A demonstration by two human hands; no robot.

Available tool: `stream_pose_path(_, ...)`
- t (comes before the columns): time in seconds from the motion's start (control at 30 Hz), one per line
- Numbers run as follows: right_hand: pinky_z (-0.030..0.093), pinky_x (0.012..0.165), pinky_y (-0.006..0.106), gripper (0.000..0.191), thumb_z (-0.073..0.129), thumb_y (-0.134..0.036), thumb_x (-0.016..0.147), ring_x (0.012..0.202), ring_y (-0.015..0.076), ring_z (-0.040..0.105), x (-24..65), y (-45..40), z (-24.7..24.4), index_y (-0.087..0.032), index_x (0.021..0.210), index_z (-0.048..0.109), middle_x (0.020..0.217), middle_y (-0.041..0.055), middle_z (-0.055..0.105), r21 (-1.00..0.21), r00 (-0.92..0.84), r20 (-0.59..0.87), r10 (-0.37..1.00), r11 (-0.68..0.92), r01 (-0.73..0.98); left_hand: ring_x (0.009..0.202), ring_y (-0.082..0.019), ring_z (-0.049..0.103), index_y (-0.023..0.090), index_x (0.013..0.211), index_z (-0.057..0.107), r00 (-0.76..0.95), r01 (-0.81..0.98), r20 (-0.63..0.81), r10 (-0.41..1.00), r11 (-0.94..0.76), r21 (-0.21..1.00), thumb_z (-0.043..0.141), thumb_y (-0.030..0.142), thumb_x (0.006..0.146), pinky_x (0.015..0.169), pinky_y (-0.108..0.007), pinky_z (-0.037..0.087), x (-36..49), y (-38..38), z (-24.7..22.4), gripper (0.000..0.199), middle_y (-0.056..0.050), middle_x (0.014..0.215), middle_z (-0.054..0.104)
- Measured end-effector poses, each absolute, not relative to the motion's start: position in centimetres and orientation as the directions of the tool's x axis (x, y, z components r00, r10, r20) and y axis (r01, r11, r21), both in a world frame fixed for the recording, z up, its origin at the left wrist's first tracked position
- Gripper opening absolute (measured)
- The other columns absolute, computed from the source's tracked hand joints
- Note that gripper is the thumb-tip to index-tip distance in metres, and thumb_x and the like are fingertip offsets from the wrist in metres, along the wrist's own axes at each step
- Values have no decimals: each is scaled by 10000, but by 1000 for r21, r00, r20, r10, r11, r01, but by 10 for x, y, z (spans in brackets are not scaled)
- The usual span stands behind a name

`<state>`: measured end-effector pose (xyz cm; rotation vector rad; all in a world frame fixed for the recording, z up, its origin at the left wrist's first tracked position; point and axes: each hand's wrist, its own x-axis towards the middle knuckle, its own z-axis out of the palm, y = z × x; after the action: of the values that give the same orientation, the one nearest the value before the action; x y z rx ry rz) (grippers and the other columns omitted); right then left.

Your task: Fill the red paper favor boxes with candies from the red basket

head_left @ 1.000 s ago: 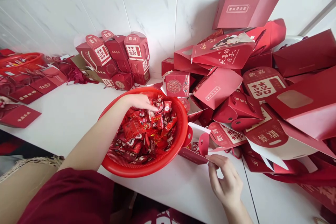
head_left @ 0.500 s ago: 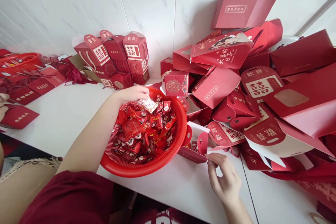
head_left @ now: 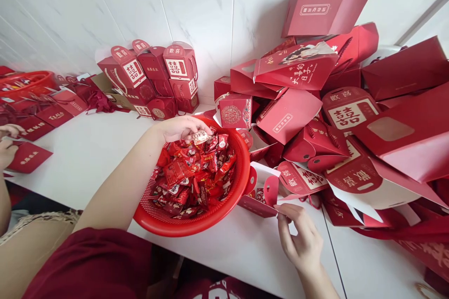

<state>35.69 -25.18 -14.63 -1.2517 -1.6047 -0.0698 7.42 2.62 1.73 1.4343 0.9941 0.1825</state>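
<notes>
A red perforated plastic basket (head_left: 242, 187) holds many small wrapped candies (head_left: 196, 175), mostly in red and dark red wrappers. Over its far side my left hand (head_left: 185, 127) is closed on a pale wrapped candy (head_left: 201, 137) with red lettering. Just right of the basket stands a small red gift box (head_left: 257, 205), its top open and some wrapped pieces inside. The thumb and fingertips of my right hand (head_left: 301, 233) pinch this box's near right corner.
Red gift boxes (head_left: 298, 112) are heaped on the right. Closed boxes (head_left: 149, 79) are stacked by the tiled wall. At the far left, another person's hands (head_left: 9, 147) are at a red box (head_left: 30, 155), near a second red basket (head_left: 28, 83).
My left hand has moved slightly right, and the pale candy has turned and is more covered by the fingers. My right hand stays put. The other person's hands come further into view.
</notes>
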Motion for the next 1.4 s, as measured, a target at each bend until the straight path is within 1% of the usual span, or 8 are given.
stream_pose_path(0.13,542,663,303,285,554,-12,896,781,172,663,357,-252,-147,-200,1094,639,901,54,692,-509,97,736,670,453,732,650,-112,604,136,914,662,695,303,-392,602,249,920,762,221,709,576,-208,507,82,19,16,243,-33,769,657)
stream_pose_path(0.23,539,663,299,297,553,3,891,792,172,658,357,-252,-147,-187,1104,634,913,64,687,-503,85,740,667,466,728,791,-146,672,143,982,607,647,168,-336,684,303,938,742,109,660,738,-257,570,90,15,16,350,-42,892,692)
stream_pose_path(0.3,539,661,296,296,552,6,890,795,171,655,357,-252,-146,-181,1105,634,920,69,684,-503,81,740,668,469,726,814,-153,686,119,1056,612,601,117,-348,719,352,929,694,82,675,763,-273,583,96,13,16,392,-74,953,709)
stream_pose_path(0.4,540,655,291,290,553,3,891,788,168,654,357,-251,-146,-180,1100,637,917,67,683,-509,88,735,672,462,726,789,-156,692,95,1068,625,593,76,-336,732,365,928,662,87,727,729,-273,590,108,4,17,343,-98,945,721)
stream_pose_path(0.53,543,645,295,295,551,-9,893,779,175,663,356,-249,-146,-201,1098,640,918,58,688,-518,108,733,671,449,729,758,-157,710,136,1155,603,611,24,-221,760,262,965,703,151,785,667,-254,591,129,-22,24,383,-65,907,730)
stream_pose_path(0.77,545,652,292,282,537,-14,904,784,168,656,356,-247,-146,-196,1096,635,922,62,684,-528,120,720,683,428,733,852,-168,736,156,1074,700,560,152,-118,820,38,988,729,251,824,726,-229,611,149,-64,33,269,-79,965,767)
stream_pose_path(1.13,542,626,295,290,526,-16,908,763,163,651,356,-248,-143,-214,1095,626,912,52,683,-533,124,710,693,414,738,745,-164,730,147,1075,759,592,217,-141,794,12,976,700,231,847,664,-240,622,146,-67,33,250,-82,878,781)
stream_pose_path(1.4,536,645,294,307,534,11,896,798,166,642,357,-248,-145,-196,1103,624,926,59,674,-549,118,707,697,435,714,743,-140,735,175,1178,741,606,183,-153,781,50,982,730,240,842,598,-163,596,144,-63,33,342,-61,893,780)
